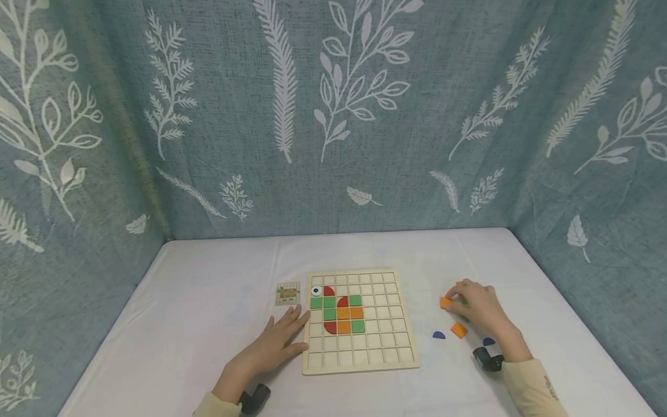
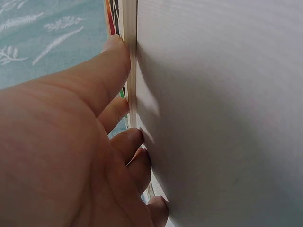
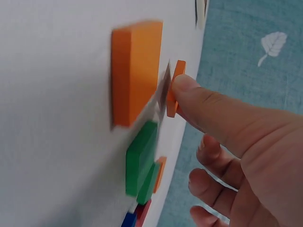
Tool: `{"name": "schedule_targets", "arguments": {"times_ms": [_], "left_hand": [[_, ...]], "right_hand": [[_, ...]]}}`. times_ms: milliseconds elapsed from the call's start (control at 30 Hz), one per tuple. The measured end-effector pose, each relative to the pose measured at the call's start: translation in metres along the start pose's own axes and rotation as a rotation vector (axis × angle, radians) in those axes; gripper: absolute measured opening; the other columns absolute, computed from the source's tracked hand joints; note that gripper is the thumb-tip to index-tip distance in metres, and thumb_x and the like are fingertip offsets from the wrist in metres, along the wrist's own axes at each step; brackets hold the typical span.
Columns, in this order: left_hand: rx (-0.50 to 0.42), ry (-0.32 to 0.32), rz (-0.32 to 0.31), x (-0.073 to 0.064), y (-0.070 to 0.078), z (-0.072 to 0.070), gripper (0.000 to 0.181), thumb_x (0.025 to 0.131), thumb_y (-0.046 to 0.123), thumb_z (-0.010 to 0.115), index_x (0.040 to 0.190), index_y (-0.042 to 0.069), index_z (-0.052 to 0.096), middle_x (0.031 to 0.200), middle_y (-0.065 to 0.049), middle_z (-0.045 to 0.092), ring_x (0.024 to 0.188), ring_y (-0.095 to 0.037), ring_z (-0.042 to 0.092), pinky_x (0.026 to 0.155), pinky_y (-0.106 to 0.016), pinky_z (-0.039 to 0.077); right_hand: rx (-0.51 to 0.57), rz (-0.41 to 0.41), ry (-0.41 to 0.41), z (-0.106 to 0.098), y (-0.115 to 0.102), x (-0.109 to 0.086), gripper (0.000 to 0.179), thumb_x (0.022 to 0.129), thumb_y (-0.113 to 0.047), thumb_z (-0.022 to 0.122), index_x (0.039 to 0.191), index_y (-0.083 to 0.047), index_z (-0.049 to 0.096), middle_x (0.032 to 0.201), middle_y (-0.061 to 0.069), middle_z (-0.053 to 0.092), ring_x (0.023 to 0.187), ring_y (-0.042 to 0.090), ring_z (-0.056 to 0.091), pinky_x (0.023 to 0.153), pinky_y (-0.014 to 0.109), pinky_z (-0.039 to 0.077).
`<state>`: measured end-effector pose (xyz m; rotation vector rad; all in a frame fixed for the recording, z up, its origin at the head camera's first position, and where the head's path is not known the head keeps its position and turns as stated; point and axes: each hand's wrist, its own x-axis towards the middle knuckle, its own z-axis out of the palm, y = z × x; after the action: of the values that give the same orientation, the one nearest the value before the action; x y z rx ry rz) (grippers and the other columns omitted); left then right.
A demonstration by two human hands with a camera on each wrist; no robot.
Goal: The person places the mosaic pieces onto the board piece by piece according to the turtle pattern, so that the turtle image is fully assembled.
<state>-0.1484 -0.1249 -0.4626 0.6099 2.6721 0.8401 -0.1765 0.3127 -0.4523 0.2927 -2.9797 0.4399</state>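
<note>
My right hand [image 1: 479, 304] pinches an orange square tile [image 3: 172, 105] between thumb and finger, lifted slightly off the white tabletop. Another orange tile [image 3: 135, 71] lies close by, with green tiles [image 3: 139, 158] beyond it in the right wrist view. Against the left edge of a wooden grid board [image 1: 383, 347] rests my left hand [image 1: 273, 347], its fingers spread and fairly straight. Green, orange and red pieces [image 1: 343, 313] fill several squares in the board's upper left half, with a round eye piece [image 1: 315, 291] at the top left.
A small picture card [image 1: 288, 293] lies left of the board, just beyond the left fingertips. Two blue half-round pieces [image 1: 439, 335] lie to the board's right, one of them near the right wrist. A patterned blue-green curtain [image 1: 312, 116] hangs behind and beside the table.
</note>
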Motion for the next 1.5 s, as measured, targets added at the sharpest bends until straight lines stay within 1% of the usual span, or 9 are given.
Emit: {"name": "schedule_targets", "arguments": {"times_ms": [100,333,467,600,767,1000,1067,1267,1500], "left_hand": [[-0.002,0.0,-0.001,0.0,-0.001,0.0,0.065,0.09,0.041,0.056,0.143,0.011,0.035,0.152,-0.014,0.025,0.141,-0.034,0.014,0.112,-0.06,0.003],[-0.006,-0.002,-0.003,0.0,-0.001,0.0,0.066,0.089,0.042,0.056,0.143,0.011,0.035,0.152,-0.014,0.025,0.141,-0.034,0.014,0.112,-0.06,0.003],[-0.008,-0.006,-0.009,0.0,-0.001,0.0,0.066,0.089,0.043,0.056,0.144,0.012,0.035,0.152,-0.014,0.024,0.142,-0.033,0.014,0.112,-0.059,0.002],[-0.006,-0.003,-0.01,0.0,-0.001,0.0,0.066,0.089,0.043,0.056,0.144,0.012,0.035,0.152,-0.014,0.024,0.142,-0.033,0.014,0.112,-0.059,0.002],[0.003,-0.004,-0.013,0.0,-0.001,0.0,0.066,0.089,0.043,0.055,0.144,0.013,0.034,0.152,-0.013,0.024,0.142,-0.033,0.014,0.113,-0.058,0.002],[-0.012,-0.003,-0.008,0.0,-0.001,0.0,0.066,0.089,0.042,0.056,0.144,0.011,0.035,0.152,-0.014,0.024,0.142,-0.034,0.014,0.112,-0.059,0.002],[-0.008,-0.005,-0.007,0.0,-0.001,0.0,0.066,0.089,0.042,0.056,0.144,0.011,0.035,0.152,-0.014,0.024,0.142,-0.034,0.013,0.112,-0.06,0.002],[-0.009,-0.01,0.005,0.0,-0.001,-0.001,0.066,0.09,0.041,0.055,0.144,0.01,0.034,0.151,-0.016,0.024,0.141,-0.035,0.013,0.111,-0.061,0.002],[-0.008,-0.013,0.009,0.0,-0.001,-0.001,0.067,0.089,0.043,0.054,0.144,0.01,0.035,0.152,-0.016,0.023,0.141,-0.035,0.013,0.111,-0.061,0.002]], "right_hand": [[0.006,-0.004,-0.002,0.001,-0.007,0.001,0.017,0.079,-0.025,0.073,0.093,-0.014,0.07,0.086,0.001,0.06,0.079,0.02,0.056,0.071,0.039,0.035],[0.0,-0.014,0.006,0.006,-0.017,0.005,0.016,0.079,-0.025,0.074,0.092,-0.015,0.071,0.08,-0.004,0.057,0.075,0.014,0.052,0.069,0.033,0.033],[-0.004,-0.069,0.024,0.012,-0.021,0.007,0.017,0.076,-0.023,0.076,0.09,-0.015,0.071,0.078,-0.005,0.056,0.074,0.013,0.053,0.069,0.034,0.033],[-0.017,-0.137,0.048,0.018,-0.029,0.009,0.018,0.074,-0.025,0.078,0.089,-0.016,0.071,0.077,-0.006,0.056,0.072,0.012,0.054,0.069,0.034,0.038],[-0.029,-0.168,0.07,0.021,-0.042,0.013,0.018,0.074,-0.026,0.079,0.087,-0.017,0.071,0.076,-0.006,0.056,0.072,0.013,0.057,0.067,0.03,0.038],[-0.004,-0.142,0.012,0.024,-0.06,0.019,0.018,0.075,-0.027,0.077,0.09,-0.019,0.071,0.076,-0.009,0.053,0.076,0.01,0.054,0.069,0.03,0.033],[0.003,-0.152,0.014,0.026,-0.063,0.021,0.018,0.075,-0.027,0.077,0.09,-0.019,0.071,0.077,-0.01,0.053,0.075,0.01,0.054,0.068,0.029,0.032],[0.007,-0.223,0.053,0.029,-0.073,0.026,0.018,0.075,-0.028,0.078,0.089,-0.019,0.071,0.077,-0.01,0.054,0.072,0.008,0.052,0.068,0.028,0.032],[-0.004,-0.257,0.043,0.032,-0.086,0.032,0.02,0.074,-0.029,0.078,0.088,-0.018,0.07,0.077,-0.007,0.054,0.07,0.008,0.049,0.067,0.029,0.031]]}}
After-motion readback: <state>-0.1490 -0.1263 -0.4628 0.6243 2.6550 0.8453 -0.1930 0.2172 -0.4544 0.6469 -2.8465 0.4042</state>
